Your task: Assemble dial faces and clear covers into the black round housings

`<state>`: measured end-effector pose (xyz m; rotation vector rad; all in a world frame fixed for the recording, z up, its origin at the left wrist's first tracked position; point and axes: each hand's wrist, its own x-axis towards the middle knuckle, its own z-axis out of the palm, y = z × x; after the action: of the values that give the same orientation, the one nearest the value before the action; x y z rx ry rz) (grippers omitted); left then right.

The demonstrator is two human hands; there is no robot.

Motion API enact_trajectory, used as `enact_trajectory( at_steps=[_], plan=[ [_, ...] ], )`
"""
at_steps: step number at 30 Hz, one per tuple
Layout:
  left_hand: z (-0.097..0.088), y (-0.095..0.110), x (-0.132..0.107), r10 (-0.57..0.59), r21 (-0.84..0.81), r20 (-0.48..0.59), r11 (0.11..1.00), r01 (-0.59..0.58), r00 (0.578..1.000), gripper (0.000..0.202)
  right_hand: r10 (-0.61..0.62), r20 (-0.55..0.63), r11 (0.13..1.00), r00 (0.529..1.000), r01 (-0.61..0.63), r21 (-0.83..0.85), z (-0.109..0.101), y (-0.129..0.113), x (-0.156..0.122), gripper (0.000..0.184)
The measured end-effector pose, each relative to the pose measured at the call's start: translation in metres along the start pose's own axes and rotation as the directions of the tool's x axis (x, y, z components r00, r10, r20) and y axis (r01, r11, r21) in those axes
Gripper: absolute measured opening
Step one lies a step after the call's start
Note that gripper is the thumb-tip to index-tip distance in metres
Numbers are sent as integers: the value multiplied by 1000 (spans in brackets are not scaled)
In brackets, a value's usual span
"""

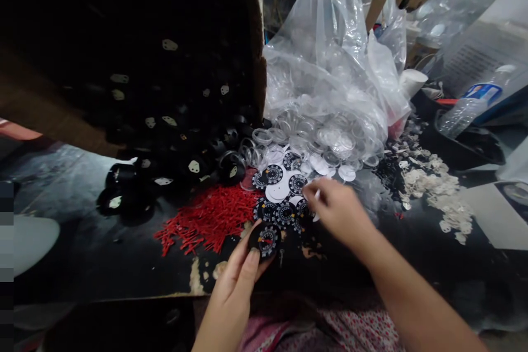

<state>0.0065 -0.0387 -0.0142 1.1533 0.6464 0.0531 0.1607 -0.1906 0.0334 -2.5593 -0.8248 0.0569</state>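
My left hand [239, 280] pinches a round black gauge case [264, 239] with a dial face and a red needle in it, near the table's front edge. My right hand [336, 209] reaches over a scatter of black-and-white dial discs [280, 201], its fingers closed on a small white piece I cannot name. Just left of the discs lies a heap of small red needles [206, 220]. Behind them sit clear round lenses [297, 140], spilling from a plastic bag [330, 66].
A dark cardboard box [136, 55] tipped on its side spills black round cases [165, 170] at the left. Small whitish metal parts [437, 187] lie at the right. A plastic bottle [474, 104] and a paper cup [412, 82] stand at the back right.
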Motion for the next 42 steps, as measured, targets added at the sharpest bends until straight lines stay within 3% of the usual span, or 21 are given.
enact_trajectory(
  at_steps=[2,5,13,16,19,22,24,26,28,30,36,39,42],
  plan=[
    [0,-1,1,-23,41,14,999,23,1000,41,79,-103,987,992,-92,-131,-2,26,20,20],
    [-1,-4,2,-36,96,-5,995,36,999,44,57,-113,977,992,-79,-200,0,48,39,21],
    [-5,-8,4,-28,105,-23,994,30,999,44,-15,-98,978,995,-6,-210,1,51,39,14],
    [0,-4,1,-38,-17,-55,999,37,998,43,-24,-82,983,996,9,-182,-9,43,28,9],
    [10,6,-1,-32,-285,-74,958,9,997,36,-10,-51,1000,999,10,10,-13,19,1,8],
    [21,16,-1,-81,-447,9,891,77,997,33,-105,50,933,993,81,350,-2,-12,-30,8],
    [25,19,0,-149,-507,80,845,169,986,33,-141,28,884,990,113,453,9,-26,-44,22],
    [26,19,0,-184,-530,95,823,206,978,32,-78,-58,863,995,97,495,17,-34,-50,29],
    [25,16,-2,-180,-515,75,835,193,981,32,-9,-86,834,996,55,550,20,-38,-51,32],
    [23,12,-4,-151,-488,66,857,164,986,36,-19,-30,809,999,33,587,19,-42,-50,36],
    [18,3,-5,-46,-267,77,962,65,996,37,-107,71,883,992,62,466,11,-52,-46,35],
    [15,2,-7,7,-100,133,995,6,991,38,-84,43,887,995,55,458,12,-53,-43,22],
    [15,4,-11,53,32,181,998,-59,982,38,-48,-52,947,997,62,314,17,-57,-41,35]
  ],
)
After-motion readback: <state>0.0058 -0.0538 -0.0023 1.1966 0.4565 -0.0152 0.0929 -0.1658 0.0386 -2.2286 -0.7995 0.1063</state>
